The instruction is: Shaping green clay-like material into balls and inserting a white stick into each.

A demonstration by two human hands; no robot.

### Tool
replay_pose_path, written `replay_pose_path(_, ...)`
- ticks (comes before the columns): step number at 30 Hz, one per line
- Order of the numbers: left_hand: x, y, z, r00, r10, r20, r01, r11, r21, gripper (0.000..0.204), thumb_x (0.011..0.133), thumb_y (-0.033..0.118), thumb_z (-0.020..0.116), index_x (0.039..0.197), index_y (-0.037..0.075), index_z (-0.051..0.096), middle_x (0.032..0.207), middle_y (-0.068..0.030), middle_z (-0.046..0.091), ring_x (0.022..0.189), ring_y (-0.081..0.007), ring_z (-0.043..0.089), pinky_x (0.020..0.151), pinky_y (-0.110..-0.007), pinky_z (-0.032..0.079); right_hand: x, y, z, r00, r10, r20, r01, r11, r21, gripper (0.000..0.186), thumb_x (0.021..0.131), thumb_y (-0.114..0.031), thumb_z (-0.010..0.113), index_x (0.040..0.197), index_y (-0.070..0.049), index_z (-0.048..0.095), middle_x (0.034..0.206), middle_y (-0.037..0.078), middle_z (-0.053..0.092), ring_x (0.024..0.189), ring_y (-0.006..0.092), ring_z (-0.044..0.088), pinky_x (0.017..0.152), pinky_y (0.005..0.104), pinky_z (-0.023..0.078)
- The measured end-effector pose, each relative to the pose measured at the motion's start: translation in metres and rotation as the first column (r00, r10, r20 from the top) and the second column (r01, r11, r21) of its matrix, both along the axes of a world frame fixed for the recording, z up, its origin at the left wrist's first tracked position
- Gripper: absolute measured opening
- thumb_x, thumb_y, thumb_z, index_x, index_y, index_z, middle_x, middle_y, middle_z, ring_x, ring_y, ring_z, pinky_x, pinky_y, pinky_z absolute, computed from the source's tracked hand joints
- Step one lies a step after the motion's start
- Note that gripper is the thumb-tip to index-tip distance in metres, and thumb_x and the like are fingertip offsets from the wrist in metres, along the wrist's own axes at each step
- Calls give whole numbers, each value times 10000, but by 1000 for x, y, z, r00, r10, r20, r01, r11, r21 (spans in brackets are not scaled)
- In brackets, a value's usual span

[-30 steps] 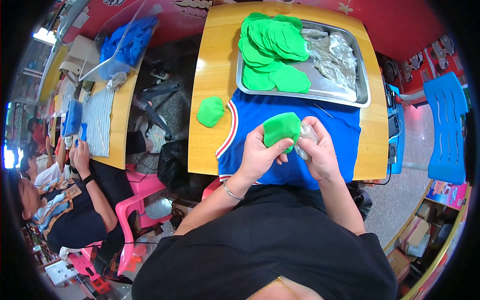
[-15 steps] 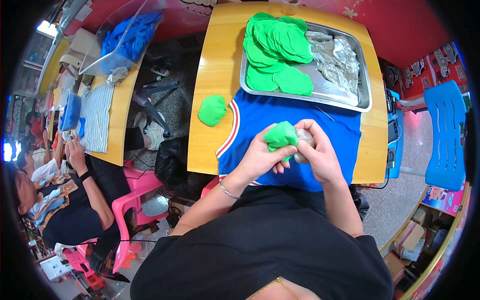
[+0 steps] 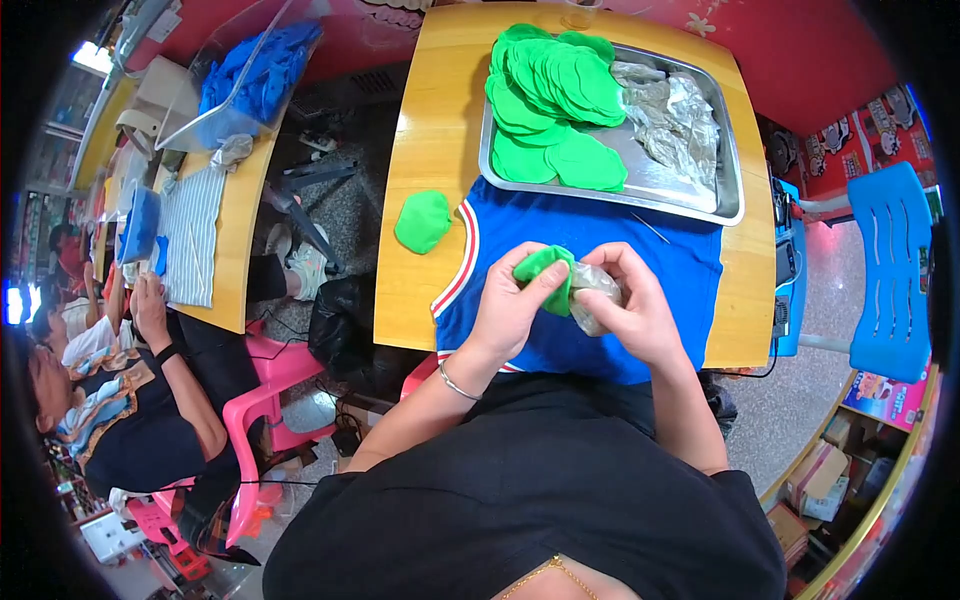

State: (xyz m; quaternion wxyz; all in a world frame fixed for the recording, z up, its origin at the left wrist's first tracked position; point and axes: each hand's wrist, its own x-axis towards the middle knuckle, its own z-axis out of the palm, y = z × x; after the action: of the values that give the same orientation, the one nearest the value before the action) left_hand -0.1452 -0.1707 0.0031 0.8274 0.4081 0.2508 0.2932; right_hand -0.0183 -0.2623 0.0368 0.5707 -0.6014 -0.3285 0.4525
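My left hand (image 3: 515, 305) and my right hand (image 3: 630, 310) meet over a blue sports jersey (image 3: 640, 240) spread on the yellow table (image 3: 430, 130). Between them I hold a folded green felt piece (image 3: 548, 275), gripped by my left fingers, and a small clear plastic bag (image 3: 592, 290) in my right hand. The felt is partly pushed against the bag's mouth. One loose green felt piece (image 3: 423, 221) lies on the table left of the jersey.
A metal tray (image 3: 640, 180) at the table's far side holds a pile of green felt pieces (image 3: 550, 95) and crumpled clear bags (image 3: 675, 115). A blue chair (image 3: 895, 270) stands at right. Other people sit at a second table (image 3: 235, 210) on the left, with pink stools.
The green felt was a broad open piece held up in my left hand; now it is folded small and pressed against the clear bag, with both hands closer together.
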Motion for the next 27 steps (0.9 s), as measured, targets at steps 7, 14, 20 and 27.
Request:
replay_pose_path(7,5,-4,3,986,23,162,-6,995,-101,69,861,98,610,910,59,582,839,18,568,786,-49,519,699,-200,419,-7,1,-3,919,-61,388,21,994,107,62,751,-6,611,813,0,609,827,56,558,737,139,559,656,230,445)
replay_pose_path(14,2,-1,5,994,-95,-46,102,975,199,140,847,111,635,947,26,586,844,9,572,779,-47,511,702,-203,426,3,9,0,903,-207,376,190,978,80,300,713,-71,655,954,-26,482,787,88,564,700,162,580,630,266,461)
replay_pose_path(20,1,-2,-12,968,-207,-146,238,939,247,147,849,118,634,946,19,584,856,11,588,762,-38,521,662,-185,432,22,9,36,689,159,707,-80,986,-145,317,736,-96,647,1015,-27,514,870,126,604,805,260,618,700,335,472)
replay_pose_path(27,10,-9,11,985,-134,112,126,989,71,220,923,151,521,1047,-8,608,923,-17,603,830,-64,536,750,-205,428,39,15,72,727,146,670,-201,980,5,323,745,-53,625,1055,-20,542,921,133,604,851,252,611,745,305,471)
